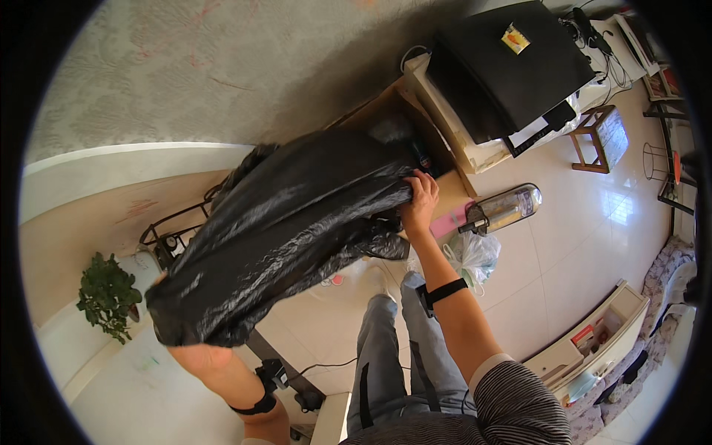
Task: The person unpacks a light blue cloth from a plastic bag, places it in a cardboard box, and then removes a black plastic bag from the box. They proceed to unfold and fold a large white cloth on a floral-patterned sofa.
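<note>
A large black plastic bag (289, 222) stretches in the air between my two hands, its sheet creased and shiny. At its right end my right hand (421, 203) grips the edge, fingers bent over the plastic. My left hand (201, 356) holds up the other end. The bag covers most of that hand, leaving the heel and wrist in sight, so its fingers are largely hidden. Beneath and behind the bag stands an open cardboard box (409, 103) against the wall. Dark items show inside it, partly covered by the bag.
A black-covered cabinet (500, 72) adjoins the box. Near my right hand are a clear plastic container (506, 208), a pink item (450, 219) and a tied white plastic bag (475, 256). A potted plant (108, 295) and a black metal rack (172, 239) lie left. A wooden stool (601, 139) stands farther right.
</note>
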`<action>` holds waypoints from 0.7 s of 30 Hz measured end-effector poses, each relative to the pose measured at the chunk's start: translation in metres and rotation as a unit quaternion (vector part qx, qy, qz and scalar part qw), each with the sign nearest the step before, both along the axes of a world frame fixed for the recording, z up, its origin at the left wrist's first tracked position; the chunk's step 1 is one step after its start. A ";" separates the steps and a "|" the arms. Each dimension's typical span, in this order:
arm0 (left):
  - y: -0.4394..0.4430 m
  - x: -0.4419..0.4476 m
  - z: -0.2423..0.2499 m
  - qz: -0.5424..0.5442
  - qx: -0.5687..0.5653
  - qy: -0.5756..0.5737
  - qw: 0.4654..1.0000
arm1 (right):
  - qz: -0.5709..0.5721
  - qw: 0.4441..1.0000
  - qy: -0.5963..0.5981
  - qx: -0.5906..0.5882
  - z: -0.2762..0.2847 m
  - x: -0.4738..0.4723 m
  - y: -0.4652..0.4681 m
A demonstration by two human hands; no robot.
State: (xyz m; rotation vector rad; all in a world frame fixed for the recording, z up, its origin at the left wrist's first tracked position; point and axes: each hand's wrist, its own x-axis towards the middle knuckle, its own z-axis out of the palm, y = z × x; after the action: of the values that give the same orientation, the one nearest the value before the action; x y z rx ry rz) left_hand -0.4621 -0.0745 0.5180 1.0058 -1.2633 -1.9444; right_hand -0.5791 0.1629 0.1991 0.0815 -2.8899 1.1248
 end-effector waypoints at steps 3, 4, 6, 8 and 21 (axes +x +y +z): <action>0.006 0.027 0.027 -0.055 -0.286 -0.091 0.952 | 0.023 0.978 -0.151 -0.144 0.022 0.002 0.015; 0.012 0.038 0.030 0.038 -0.215 -0.065 0.974 | 0.035 0.971 -0.150 -0.181 0.028 0.005 0.022; -0.006 0.055 0.054 0.008 0.013 -0.070 0.997 | 0.028 0.968 -0.158 -0.193 0.033 0.009 0.035; -0.002 0.073 0.050 -0.177 -0.259 -0.120 0.942 | 0.015 0.963 -0.167 -0.211 0.031 0.010 0.046; 0.018 0.116 0.046 -0.156 0.244 0.025 0.957 | 0.087 0.987 -0.116 -0.071 0.096 0.094 0.065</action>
State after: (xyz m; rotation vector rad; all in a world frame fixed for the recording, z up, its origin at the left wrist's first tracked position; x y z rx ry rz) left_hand -0.3464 -0.0562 0.5644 1.0210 -0.9744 -2.5949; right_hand -0.4853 0.2280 0.2954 0.2178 -3.0404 1.4572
